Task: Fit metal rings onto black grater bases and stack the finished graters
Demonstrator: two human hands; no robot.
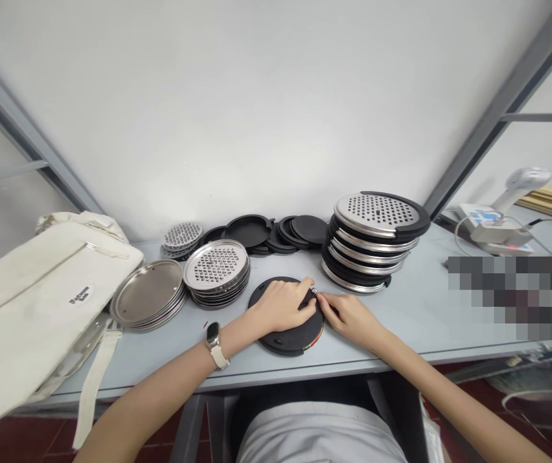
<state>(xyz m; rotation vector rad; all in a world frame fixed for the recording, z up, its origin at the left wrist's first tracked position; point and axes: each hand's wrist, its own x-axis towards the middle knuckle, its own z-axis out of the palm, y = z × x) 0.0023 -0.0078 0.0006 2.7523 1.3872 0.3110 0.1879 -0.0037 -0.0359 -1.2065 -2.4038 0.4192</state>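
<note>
A round black disc [288, 337] with small slots lies near the table's front edge, with a thin red and yellow strip showing along its right rim. My left hand [280, 305] rests on top of it, palm down and fingers apart. At the disc's upper right rim, my right hand [350, 318] is closed in a pinch. A small shiny metal piece [314, 291] shows at its fingertips, close to my left fingers; its kind is too small to tell.
Behind stand a tall stack of perforated metal discs with black rims [376, 215], loose black round parts [249, 230] and perforated plates [215, 265]. Plain metal plates [148, 292] sit beside a cream bag [58, 302] at left. A white handheld scanner [521, 183] stands at right.
</note>
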